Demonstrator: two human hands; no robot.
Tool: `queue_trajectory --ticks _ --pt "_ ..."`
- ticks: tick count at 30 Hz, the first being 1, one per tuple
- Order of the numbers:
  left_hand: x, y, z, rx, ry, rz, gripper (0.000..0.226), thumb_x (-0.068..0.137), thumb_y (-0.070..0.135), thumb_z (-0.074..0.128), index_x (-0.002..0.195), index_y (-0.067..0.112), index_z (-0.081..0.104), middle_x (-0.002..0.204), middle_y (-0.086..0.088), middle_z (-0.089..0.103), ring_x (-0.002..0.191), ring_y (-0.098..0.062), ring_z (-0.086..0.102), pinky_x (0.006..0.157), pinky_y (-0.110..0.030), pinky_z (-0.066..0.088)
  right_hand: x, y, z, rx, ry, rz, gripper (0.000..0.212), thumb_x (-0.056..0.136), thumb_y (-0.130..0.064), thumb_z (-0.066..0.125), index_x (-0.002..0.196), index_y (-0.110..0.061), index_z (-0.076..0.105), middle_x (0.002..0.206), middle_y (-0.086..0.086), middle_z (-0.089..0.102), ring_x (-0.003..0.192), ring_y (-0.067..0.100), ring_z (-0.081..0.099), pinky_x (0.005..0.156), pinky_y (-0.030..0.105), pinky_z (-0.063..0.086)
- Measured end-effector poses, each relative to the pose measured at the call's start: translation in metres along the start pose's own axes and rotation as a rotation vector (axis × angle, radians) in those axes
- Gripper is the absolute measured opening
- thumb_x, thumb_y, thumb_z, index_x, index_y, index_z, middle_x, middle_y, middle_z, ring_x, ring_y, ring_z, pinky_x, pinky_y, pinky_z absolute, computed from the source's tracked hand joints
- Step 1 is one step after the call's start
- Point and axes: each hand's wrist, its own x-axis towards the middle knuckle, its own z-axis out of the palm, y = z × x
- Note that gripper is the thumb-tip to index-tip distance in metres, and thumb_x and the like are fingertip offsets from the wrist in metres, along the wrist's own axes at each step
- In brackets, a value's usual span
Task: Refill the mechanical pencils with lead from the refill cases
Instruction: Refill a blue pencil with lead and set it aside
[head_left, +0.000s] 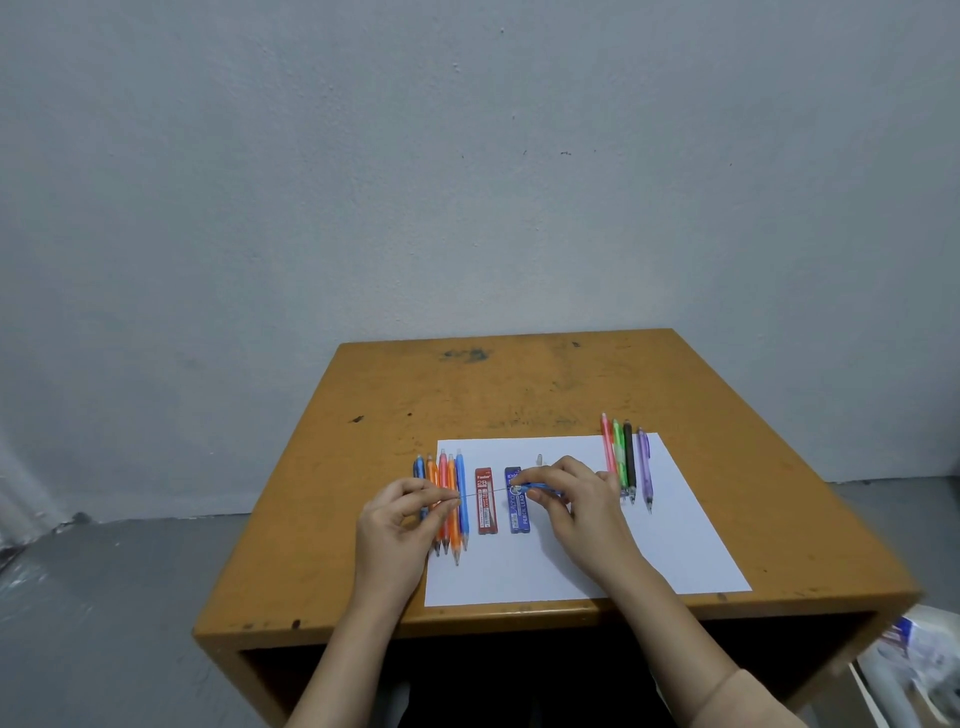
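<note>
Lead: lead (485, 493) stretched between both hands.
Hands: left hand (400, 519) pinches it; right hand (576, 499) grips blue pencil (543, 487).
Tabletop: orange tabletop (519, 384), paper (571, 561) by front edge.
Room: grey wall (467, 156).

I read "Faster" and, just under it, "2B" at the top of the red refill case (486, 500), lying on the white paper (509, 571) left of the middle of the table (519, 384). On the blue refill case (518, 514) beside it, "PENCIL LEAD" runs lengthwise. The remaining print is too small for me to read.
</note>
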Motion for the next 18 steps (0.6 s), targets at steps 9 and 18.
queue_trajectory --ticks 9,18 --pt "-0.0001 -0.0003 0.0000 -0.003 0.009 -0.003 0.016 0.069 0.033 0.069 0.082 0.041 0.071 0.095 0.014 0.065 0.100 -0.004 0.058 0.073 -0.035 0.058 0.0008 -0.0008 0.0008 0.000 -0.013 0.014 0.022 0.095 -0.026 0.055 0.112 -0.035 0.066 0.096 -0.013 0.054 0.091 0.003 0.048 0.088 0.030 0.024" --pt "0.0010 -0.0053 0.0010 0.033 0.003 -0.009 0.016 0.070 0.034 0.071 0.083 0.043 0.071 0.098 0.016 0.064 0.105 -0.014 0.057 0.078 -0.044 0.056 0.0005 -0.0002 0.0023 0.011 -0.026 0.008 0.023 0.095 -0.024 0.056 0.110 -0.037 0.067 0.096 -0.015 0.055 0.093 0.003 0.049 0.087 0.029 0.023"
